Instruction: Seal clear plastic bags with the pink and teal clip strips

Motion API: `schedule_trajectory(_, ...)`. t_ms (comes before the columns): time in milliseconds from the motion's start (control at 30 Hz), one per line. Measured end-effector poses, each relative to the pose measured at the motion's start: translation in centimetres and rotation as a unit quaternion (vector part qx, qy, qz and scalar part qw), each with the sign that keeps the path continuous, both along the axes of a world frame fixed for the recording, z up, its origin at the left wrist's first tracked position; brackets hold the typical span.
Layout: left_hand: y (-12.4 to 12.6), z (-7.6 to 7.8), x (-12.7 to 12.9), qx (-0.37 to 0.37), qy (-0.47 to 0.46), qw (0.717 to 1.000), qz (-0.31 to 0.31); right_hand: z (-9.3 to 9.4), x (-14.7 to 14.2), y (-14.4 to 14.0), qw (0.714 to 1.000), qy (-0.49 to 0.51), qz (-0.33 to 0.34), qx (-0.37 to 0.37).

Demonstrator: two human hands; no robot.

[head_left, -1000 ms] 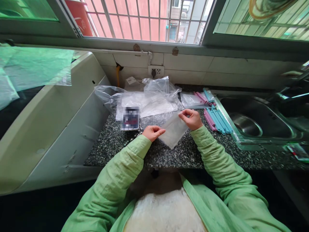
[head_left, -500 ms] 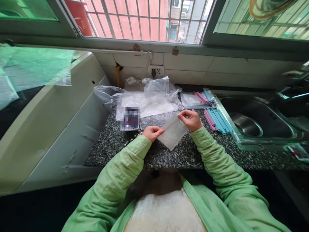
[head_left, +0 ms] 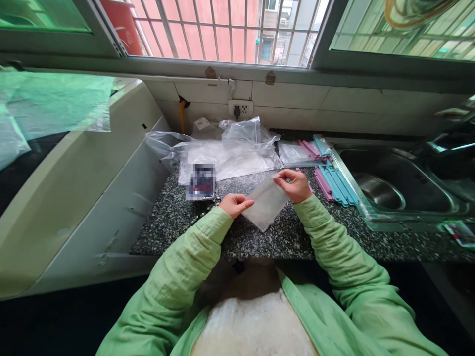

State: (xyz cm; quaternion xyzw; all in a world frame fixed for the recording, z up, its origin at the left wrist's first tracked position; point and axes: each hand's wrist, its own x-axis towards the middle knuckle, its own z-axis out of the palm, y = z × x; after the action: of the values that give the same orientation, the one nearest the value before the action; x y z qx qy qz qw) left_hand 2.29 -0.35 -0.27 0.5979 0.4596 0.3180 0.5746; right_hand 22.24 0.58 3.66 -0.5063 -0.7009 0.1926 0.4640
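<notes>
Between my two hands a small clear plastic bag [head_left: 266,201] is held at a slant above the speckled countertop [head_left: 260,246]. My left hand [head_left: 234,203] pinches its left edge between thumb and fingers. At the upper right corner, my right hand [head_left: 294,185] grips the bag the same way. The bag looks flat, and I see nothing inside it. Just beyond my right hand lie several pink strips [head_left: 324,184] and blue strips [head_left: 338,186], side by side. A pixelated phone-like object [head_left: 201,182] rests to the left of my left hand.
Large clear plastic bags [head_left: 230,151] spread across the back of the counter. More strips lie on a stack of clear packets [head_left: 300,154] beside the metal sink [head_left: 399,180]. A pale appliance [head_left: 122,163] borders the counter on the left, and a wall socket [head_left: 241,108] sits behind.
</notes>
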Motion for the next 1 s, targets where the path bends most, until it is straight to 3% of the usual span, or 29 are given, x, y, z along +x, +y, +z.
schedule_trajectory(567,0.1,-0.2,0.2,0.010,-0.020,1.000,0.019,0.3,-1.2,-0.9,0.998,-0.022,0.054,-0.003)
schedule_trajectory(1000,-0.3,0.6,0.0,0.009,-0.022,0.998,-0.060,0.3,-1.0,-0.9,0.996,-0.034,0.075,-0.026)
